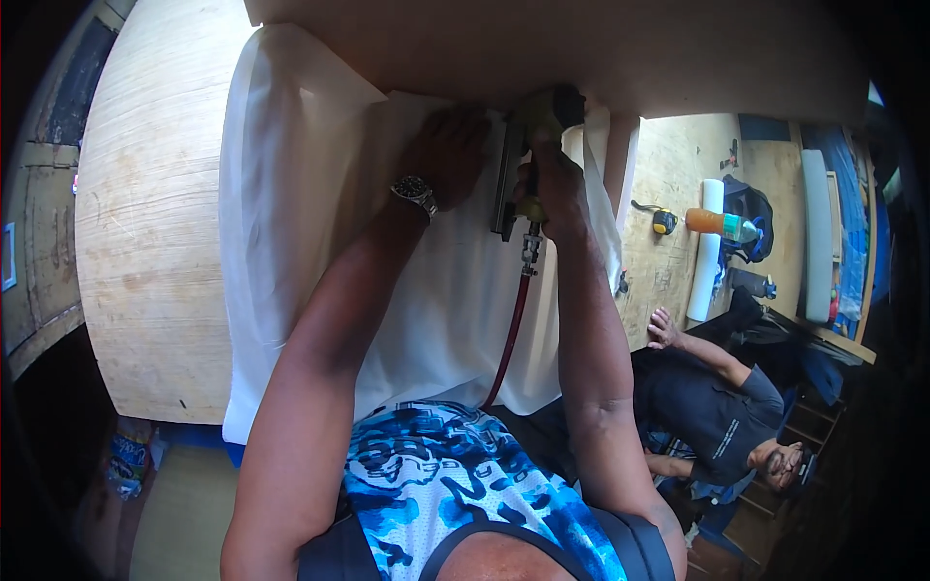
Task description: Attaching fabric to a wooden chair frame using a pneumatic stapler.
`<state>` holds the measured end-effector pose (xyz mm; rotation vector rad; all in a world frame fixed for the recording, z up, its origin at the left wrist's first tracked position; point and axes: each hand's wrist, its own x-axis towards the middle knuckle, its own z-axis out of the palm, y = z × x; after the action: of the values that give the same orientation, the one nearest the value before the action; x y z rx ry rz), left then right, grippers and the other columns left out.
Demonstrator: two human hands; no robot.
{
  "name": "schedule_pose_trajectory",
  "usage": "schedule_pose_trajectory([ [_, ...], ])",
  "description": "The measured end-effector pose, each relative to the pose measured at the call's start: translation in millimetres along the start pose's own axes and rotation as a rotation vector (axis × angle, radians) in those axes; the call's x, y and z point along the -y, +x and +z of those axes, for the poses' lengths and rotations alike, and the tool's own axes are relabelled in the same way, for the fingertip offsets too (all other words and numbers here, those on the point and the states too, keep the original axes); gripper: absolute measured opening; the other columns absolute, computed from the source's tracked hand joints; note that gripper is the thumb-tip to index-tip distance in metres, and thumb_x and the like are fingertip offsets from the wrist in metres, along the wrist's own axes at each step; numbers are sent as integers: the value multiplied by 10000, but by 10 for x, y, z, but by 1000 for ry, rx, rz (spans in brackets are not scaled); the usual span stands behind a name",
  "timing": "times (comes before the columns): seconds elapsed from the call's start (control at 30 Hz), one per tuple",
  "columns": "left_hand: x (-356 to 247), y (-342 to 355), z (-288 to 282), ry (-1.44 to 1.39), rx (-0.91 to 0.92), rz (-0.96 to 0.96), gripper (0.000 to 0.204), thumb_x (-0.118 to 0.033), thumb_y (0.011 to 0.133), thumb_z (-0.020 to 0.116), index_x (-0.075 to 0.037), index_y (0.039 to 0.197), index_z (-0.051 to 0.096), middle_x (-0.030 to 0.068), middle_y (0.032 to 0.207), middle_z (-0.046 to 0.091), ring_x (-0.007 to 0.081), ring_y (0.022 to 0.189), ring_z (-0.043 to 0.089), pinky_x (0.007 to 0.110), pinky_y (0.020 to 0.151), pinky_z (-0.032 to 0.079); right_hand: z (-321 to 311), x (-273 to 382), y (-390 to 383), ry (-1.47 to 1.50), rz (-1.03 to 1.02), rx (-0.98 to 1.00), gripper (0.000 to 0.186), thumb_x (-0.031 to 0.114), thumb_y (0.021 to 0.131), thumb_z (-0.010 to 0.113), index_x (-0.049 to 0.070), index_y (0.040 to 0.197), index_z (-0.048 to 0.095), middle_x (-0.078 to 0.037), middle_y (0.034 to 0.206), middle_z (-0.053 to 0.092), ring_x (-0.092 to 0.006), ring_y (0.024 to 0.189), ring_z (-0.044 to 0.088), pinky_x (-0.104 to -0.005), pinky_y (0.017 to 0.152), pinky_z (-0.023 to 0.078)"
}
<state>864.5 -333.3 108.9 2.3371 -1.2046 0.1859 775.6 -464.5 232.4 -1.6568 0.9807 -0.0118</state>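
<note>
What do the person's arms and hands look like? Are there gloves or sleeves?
No gloves or sleeves! Both arms are bare up to a sleeveless blue, white and black patterned top. A silvery metal watch with a dark face sits at the left hand; the right hand shows no watch.

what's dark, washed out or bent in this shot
Head view: the wooden tabletop bows at its outer edge and looks washed out toward upper left; also head view: left hand, right hand and air tool sit dim near the shadowed brown panel.
</note>
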Motion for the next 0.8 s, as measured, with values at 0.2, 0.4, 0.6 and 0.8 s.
schedule_pose_trajectory([
  [0.2,23,8,73,25,-28,26,512,-296,991,557,-1,1409,556,185,1572,484,321,1497,401,505,1207,334,-16,-109,194,-175,-20,-1,530,548,1014,607,22,1030,674,-65,812,655,-173,620,633,-348,588,537],
  [0.4,37,19,-260,65,-199,108,436,-260,970,577,6,1313,616,202,1463,567,335,1386,514,499,1119,417,-117,-121,13,-99,-82,-56,631,609,1014,571,-10,973,690,-73,723,656,-213,625,646,-363,635,531],
  [0.6,556,83,-1222,392,183,-2,230,-196,938,575,-59,1025,738,151,1105,713,294,1117,649,484,1009,467,-658,-182,-611,267,-58,121,529,557,997,665,29,965,660,-58,740,627,-163,583,625,-330,549,540],
  [0.8,780,-97,-1534,709,4,18,220,-205,950,575,-104,931,769,86,973,750,254,1088,663,469,1025,451,-557,-330,-1049,390,-100,141,520,545,1013,651,27,966,638,-66,748,624,-170,594,646,-328,558,554],
])
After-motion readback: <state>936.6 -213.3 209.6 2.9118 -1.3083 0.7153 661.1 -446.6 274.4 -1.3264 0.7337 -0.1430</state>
